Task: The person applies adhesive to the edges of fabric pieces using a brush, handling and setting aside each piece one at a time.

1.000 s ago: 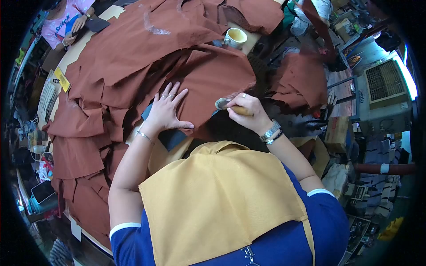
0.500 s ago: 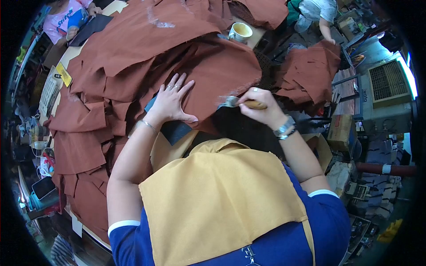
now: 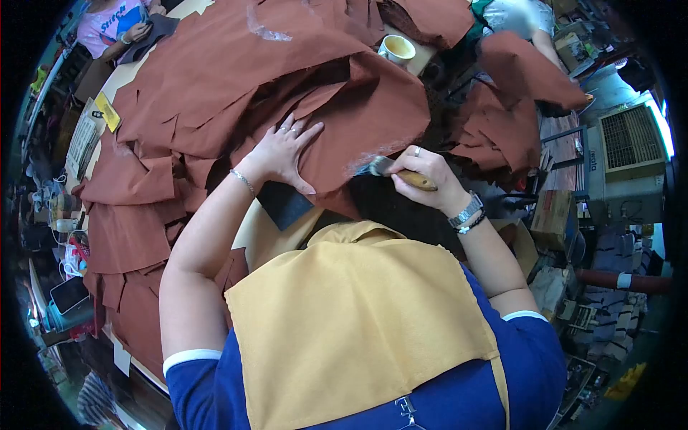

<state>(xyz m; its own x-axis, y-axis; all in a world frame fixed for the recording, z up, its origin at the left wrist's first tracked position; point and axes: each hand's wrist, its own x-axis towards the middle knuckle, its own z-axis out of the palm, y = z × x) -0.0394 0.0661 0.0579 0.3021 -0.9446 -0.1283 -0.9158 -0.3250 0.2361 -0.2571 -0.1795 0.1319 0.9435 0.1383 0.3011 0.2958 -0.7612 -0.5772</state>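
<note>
My left hand (image 3: 287, 152) lies spread on a reddish-brown fabric piece (image 3: 373, 118), pressing near its left side. In my right hand (image 3: 431, 180) is a paintbrush with a wooden handle (image 3: 417, 180). Its bristles (image 3: 365, 168) touch the fabric's lower right edge, where a whitish wet streak shows. Beyond the piece stands a white cup (image 3: 397, 49) with something yellowish inside. Under and left of my left hand, more reddish-brown fabric pieces (image 3: 193, 122) lie heaped and overlapping. A dark blue-grey piece (image 3: 284, 204) shows below my left wrist.
At upper right a co-worker's arm (image 3: 546, 47) is beside a raised fabric piece (image 3: 530, 72), above another fabric pile (image 3: 494, 129). Another person's hand (image 3: 136, 32) holds dark material at upper left. A yellow card (image 3: 107, 112) lies on the table's left side. A cardboard box (image 3: 552, 218) stands right.
The brush has shifted slightly along the fabric edge, its handle tilting lower. My left hand stays spread on the piece. At upper right, a fabric piece has been lifted off the pile.
</note>
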